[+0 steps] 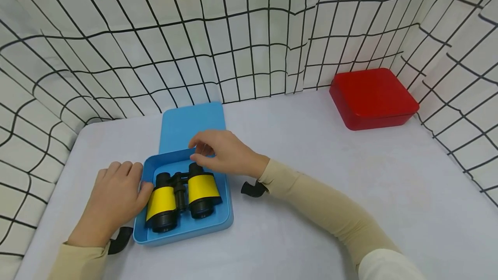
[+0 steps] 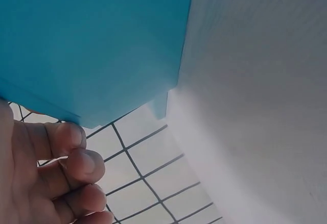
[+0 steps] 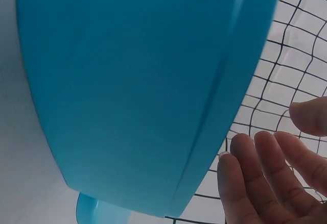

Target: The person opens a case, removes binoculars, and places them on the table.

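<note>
While a blue box [image 1: 194, 231] is touched at its left wall by the left hand [image 1: 116, 198], thumb laid over the rim, it cannot be told whether that wall is gripped. Inside the box, yellow-and-black binoculars [image 1: 180, 193] are laid with their barrels' long axis running near to far, broad ends pointed toward the camera, slim eyepieces away. Above the box's far end, the right hand [image 1: 223, 152] is held with fingers bent and thumb apart, nothing grasped. Beyond the box, a flat blue panel [image 1: 192, 124] is seen on the white table [image 1: 280, 237]; at far right, a red box [image 1: 373, 98] is placed near a black-gridded white wall [image 1: 241, 62]
</note>
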Demonstrator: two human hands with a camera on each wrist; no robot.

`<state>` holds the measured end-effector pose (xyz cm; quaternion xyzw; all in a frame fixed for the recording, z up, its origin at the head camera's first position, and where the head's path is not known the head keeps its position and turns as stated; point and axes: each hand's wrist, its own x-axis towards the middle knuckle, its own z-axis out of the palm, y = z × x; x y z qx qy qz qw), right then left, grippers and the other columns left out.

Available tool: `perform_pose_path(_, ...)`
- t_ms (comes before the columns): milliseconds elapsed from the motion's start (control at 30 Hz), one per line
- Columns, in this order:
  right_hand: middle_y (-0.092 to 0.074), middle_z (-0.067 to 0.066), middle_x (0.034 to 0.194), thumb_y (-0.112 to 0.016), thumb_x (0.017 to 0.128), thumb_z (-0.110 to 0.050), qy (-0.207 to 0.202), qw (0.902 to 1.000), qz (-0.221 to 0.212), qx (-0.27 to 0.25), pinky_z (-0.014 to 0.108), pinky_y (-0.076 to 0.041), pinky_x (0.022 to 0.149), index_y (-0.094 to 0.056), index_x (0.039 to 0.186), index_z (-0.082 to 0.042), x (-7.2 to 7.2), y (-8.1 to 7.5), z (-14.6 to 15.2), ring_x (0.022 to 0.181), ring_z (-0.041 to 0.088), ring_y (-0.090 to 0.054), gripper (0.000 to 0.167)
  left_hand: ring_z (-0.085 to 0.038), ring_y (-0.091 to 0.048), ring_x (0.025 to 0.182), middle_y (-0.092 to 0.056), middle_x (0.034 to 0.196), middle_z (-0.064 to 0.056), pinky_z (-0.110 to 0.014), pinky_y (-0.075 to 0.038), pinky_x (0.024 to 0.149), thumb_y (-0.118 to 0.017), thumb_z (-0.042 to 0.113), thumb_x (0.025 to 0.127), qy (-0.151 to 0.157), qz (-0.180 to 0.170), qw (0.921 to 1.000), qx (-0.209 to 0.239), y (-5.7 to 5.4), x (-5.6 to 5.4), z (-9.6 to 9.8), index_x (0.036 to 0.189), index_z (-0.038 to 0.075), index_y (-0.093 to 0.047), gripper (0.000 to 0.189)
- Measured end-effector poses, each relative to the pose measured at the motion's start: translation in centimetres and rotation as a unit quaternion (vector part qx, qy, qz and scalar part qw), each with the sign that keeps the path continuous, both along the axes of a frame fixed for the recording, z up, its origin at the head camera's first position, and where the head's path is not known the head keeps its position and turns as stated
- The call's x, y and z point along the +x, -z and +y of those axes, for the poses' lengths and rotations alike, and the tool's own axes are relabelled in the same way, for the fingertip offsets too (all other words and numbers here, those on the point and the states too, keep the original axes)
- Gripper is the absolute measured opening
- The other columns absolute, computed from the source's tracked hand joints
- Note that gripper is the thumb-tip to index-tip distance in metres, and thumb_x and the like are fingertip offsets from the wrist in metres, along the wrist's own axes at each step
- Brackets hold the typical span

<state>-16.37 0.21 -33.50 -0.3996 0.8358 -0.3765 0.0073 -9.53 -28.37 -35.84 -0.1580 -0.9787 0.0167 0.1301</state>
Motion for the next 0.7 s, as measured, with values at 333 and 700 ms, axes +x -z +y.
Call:
perform_pose_path(333,-0.073,0.004,0.115,-0.066,0.101,-0.025,-0.02,0.9994,0.003,0.028,0.018,-0.055,0.09,-0.066,0.128,-0.007,0.8,0.7,-1.1,0.102,0.012,-0.068,0.032,-0.032,-0.04,0.08,-0.046,0.077,-0.01,-0.044,-0.029,0.07,-0.062,0.024,0.09,-0.023,-0.015,0.9996,-0.01,0.3,0.6,0.1,0.093,0.001,-0.052,0.026)
perform_pose_path(700,-0.072,0.003,0.116,-0.066,0.102,-0.027,-0.035,0.9978,0.021,0.053,0.017,-0.053,0.089,-0.066,0.13,-0.011,1.1,1.0,-1.3,0.103,0.011,-0.067,0.033,-0.029,-0.037,0.074,-0.042,0.073,-0.009,-0.037,-0.025,0.066,-0.06,0.023,0.09,0.004,0.015,0.9999,-0.007,0.1,0.4,0.1,0.088,0.001,-0.049,0.024)
